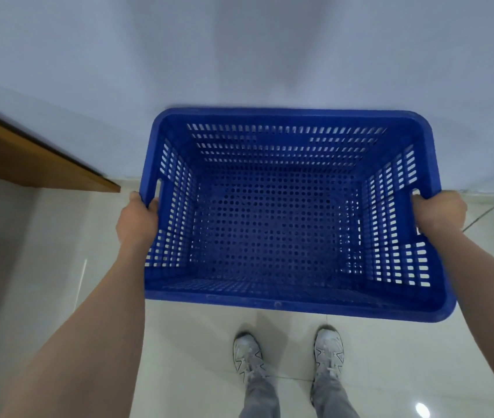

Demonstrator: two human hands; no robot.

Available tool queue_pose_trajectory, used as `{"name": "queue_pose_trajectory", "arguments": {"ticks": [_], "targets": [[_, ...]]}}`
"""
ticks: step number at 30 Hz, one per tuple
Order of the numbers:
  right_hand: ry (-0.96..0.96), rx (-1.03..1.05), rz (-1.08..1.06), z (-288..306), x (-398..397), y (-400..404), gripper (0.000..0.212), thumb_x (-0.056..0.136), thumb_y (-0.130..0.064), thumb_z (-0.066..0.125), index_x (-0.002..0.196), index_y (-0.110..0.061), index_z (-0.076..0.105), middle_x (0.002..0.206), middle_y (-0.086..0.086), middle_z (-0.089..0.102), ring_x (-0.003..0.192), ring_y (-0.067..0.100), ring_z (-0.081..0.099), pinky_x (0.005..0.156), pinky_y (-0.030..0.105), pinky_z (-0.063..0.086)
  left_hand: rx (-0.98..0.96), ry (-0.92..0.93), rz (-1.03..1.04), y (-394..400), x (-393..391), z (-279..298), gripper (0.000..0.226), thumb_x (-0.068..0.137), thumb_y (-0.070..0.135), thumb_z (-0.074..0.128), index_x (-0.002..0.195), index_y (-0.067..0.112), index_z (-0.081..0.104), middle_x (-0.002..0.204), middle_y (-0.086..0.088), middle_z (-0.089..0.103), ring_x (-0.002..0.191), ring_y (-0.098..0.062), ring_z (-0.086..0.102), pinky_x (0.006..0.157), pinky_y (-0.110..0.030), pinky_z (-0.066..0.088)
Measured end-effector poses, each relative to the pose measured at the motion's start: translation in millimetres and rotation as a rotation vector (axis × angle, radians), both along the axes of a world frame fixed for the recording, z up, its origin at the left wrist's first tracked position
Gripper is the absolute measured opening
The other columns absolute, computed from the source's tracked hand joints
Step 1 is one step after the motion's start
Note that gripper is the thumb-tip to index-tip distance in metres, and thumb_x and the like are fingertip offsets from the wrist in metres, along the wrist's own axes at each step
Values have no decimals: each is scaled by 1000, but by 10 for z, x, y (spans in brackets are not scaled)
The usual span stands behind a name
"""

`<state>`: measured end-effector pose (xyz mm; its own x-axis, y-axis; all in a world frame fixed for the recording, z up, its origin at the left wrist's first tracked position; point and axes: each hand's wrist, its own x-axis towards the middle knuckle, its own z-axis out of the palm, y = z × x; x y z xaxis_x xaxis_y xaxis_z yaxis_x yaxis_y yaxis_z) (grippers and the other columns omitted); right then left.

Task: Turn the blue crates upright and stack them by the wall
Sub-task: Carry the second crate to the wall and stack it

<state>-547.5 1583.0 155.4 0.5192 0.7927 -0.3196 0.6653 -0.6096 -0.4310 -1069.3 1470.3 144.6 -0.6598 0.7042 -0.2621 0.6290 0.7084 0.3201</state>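
Two bare hands clamp one blue crate [272, 212] by its short ends. Left hand [137, 220] wraps the left rim beside the handle slot, fingers curled over the edge and mostly hidden under it. Right hand [440, 211] grips the right rim at the other slot; fingertips out of sight inside the cutout. Both forearms run off the bottom corners of the frame.

Crate is upright, open side up, empty, held in the air in front of the body, far rim close to the pale wall [239, 55]. Whether it touches the wall can't be told. Walls have slotted perforations, base has round holes, and floor [179, 342] shows faintly through them. Rounded corners, thick rim, slight motion blur.

Below: two grey sneakers [289, 357] on glossy light tile, trouser legs cut off at frame bottom. Wooden furniture edge [28, 155] at left, cropped. Thin cable [493, 209] at right edge, hard to make out.
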Motion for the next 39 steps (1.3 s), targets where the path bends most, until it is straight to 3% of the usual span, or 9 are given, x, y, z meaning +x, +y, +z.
{"name": "queue_pose_trajectory", "arguments": {"ticks": [3, 16, 28, 32, 35, 39], "targets": [[-39, -21, -4, 10, -25, 45, 31, 91, -32, 58, 86, -2, 53, 85, 15, 54, 74, 30, 52, 68, 36, 45, -6, 34, -24, 12, -20, -35, 33, 99, 44, 41, 106, 11, 45, 99, -19, 66, 82, -39, 63, 72, -49, 53], [83, -12, -53, 18, 10, 57, 28, 89, -29, 58, 87, -1, 58, 83, 12, 60, 69, 32, 57, 61, 34, 46, 80, -37, 1, 46, -120, -124, 34, 97, 42, 47, 104, 9, 52, 96, -21, 67, 79, -40, 64, 73, -53, 55], [-53, 9, 38, -138, 68, 77, 34, 92, -35, 56, 87, -2, 55, 85, 15, 59, 71, 32, 55, 65, 35, 44, -16, -30, -39, 73, -124, -81, 34, 99, 38, 46, 110, 6, 45, 104, -25, 65, 86, -44, 63, 73, -51, 53], [-37, -104, 106, -66, 114, 33, 48, 96, -39, 52, 117, 3, 46, 111, 23, 62, 95, 41, 62, 73, 35, 44, -182, -3, -81, 66, -38, 86, 46, 98, 33, 48, 128, 1, 36, 126, -31, 51, 113, -50, 52, 90, -55, 44], [-131, -166, 192, 180, 45, -101, 52, 97, -40, 47, 126, 1, 34, 123, 27, 53, 110, 43, 54, 86, 45, 45, -223, 71, -126, -20, 174, 336, 56, 98, 34, 43, 142, 1, 32, 141, -29, 40, 128, -47, 39, 102, -58, 37], [-306, -206, 400, 629, -41, -447, 60, 96, -35, 45, 143, -4, 28, 148, 24, 34, 131, 39, 41, 103, 49, 37, -311, 96, -279, -231, 515, 794, 57, 101, 42, 29, 151, 14, 30, 157, -16, 31, 141, -37, 30, 110, -57, 31]]}}
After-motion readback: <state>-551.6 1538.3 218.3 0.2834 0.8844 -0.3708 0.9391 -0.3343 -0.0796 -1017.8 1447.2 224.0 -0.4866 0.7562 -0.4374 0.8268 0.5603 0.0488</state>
